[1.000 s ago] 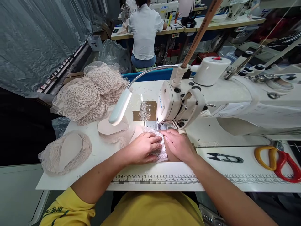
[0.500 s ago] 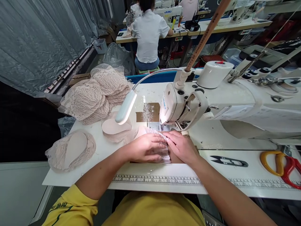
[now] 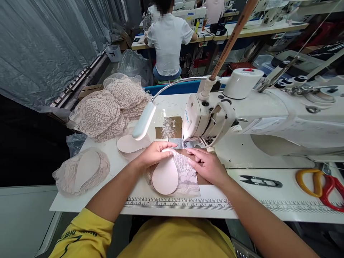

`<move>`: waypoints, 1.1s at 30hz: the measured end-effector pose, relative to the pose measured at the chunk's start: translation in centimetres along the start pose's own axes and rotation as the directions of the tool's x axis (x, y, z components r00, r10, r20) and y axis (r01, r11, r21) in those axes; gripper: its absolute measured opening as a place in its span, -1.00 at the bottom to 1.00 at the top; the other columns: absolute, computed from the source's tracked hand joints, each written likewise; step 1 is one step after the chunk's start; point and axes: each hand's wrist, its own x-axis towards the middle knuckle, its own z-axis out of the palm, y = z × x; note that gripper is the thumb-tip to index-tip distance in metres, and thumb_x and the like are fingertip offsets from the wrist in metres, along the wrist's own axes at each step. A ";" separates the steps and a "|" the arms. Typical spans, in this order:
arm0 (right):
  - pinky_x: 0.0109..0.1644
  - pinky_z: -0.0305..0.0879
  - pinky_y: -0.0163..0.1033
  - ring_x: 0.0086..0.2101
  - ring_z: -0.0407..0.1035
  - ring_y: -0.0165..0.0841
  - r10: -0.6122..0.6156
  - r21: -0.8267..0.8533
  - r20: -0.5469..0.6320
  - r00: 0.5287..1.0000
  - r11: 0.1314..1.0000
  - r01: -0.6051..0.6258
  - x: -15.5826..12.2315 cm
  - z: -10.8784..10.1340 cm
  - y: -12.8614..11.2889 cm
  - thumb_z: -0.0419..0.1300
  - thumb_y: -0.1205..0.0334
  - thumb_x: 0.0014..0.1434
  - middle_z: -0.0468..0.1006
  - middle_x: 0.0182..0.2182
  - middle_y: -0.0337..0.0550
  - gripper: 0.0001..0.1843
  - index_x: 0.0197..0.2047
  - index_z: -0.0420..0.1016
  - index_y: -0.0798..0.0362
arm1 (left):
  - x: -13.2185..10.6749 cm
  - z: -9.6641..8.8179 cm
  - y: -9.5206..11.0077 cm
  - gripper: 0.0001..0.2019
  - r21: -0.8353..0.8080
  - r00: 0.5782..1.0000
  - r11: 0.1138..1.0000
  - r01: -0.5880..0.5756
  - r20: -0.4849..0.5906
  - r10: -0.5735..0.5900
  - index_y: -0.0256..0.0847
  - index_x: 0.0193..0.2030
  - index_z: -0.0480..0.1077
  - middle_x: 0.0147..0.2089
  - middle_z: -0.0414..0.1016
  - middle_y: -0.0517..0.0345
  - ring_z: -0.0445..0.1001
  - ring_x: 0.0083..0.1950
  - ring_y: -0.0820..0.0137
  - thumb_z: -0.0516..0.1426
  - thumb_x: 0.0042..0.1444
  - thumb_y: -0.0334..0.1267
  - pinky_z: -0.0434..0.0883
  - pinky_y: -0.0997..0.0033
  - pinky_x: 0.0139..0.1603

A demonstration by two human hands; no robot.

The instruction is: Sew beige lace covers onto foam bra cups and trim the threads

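A pale pink oval pad [image 3: 165,176] lies on a piece of white lace [image 3: 187,175] in front of the white sewing machine [image 3: 242,114]. My left hand [image 3: 153,153] curls over the pad's top edge and grips it. Beside it, my right hand [image 3: 207,165] presses the lace flat with its fingers stretched out, just below the needle area [image 3: 188,143].
A stack of beige lace cups [image 3: 107,107] sits at the back left, and another padded lace piece [image 3: 82,171] at the left edge. A gooseneck lamp [image 3: 143,121] hangs over the table. Black thread snips [image 3: 260,181] and orange and red scissors [image 3: 319,184] lie right. A person sews at a far table.
Both hands were pressing the folded lace flat under the machine. Now the lace is drawn toward me and spread, with the pink pad lying on top under my left hand.
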 end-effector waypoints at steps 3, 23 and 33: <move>-0.31 0.32 -0.26 -0.49 0.33 -0.40 0.041 0.098 0.054 0.998 0.994 -0.047 -0.1 -0.1 0.0 0.08 0.22 0.21 0.50 -0.46 -0.25 -0.60 0.10 0.42 0.03 | -0.1 0.2 0.1 -0.50 -0.123 0.998 0.991 0.045 0.041 -0.040 -0.32 0.06 0.42 -0.15 0.58 -0.01 0.51 -0.16 0.34 0.30 -0.02 -0.14 0.36 0.38 -0.07; -0.23 0.42 -0.23 -0.29 0.49 -0.29 0.184 0.225 0.065 0.981 0.955 -0.194 -0.2 -1.0 0.0 0.01 0.15 0.26 0.62 -0.32 -0.16 -0.63 0.05 0.49 0.00 | 0.2 -1.1 -0.6 -0.54 -0.077 0.999 0.997 -0.005 0.049 0.009 -0.28 0.07 0.40 -0.10 0.54 -0.01 0.48 -0.15 0.37 0.26 0.05 -0.14 0.37 0.38 -0.07; -0.02 0.36 -0.16 -0.07 0.47 -0.26 0.178 0.176 -0.034 0.983 0.970 -0.169 -0.1 -1.4 0.2 -0.04 0.23 0.26 0.60 -0.09 -0.15 -0.67 -0.35 0.54 0.02 | 0.0 -2.3 0.1 -0.46 0.113 0.998 0.994 0.010 0.064 -0.018 -0.34 0.13 0.35 -0.01 0.49 -0.10 0.45 -0.03 0.26 0.26 0.03 -0.14 0.35 0.22 0.06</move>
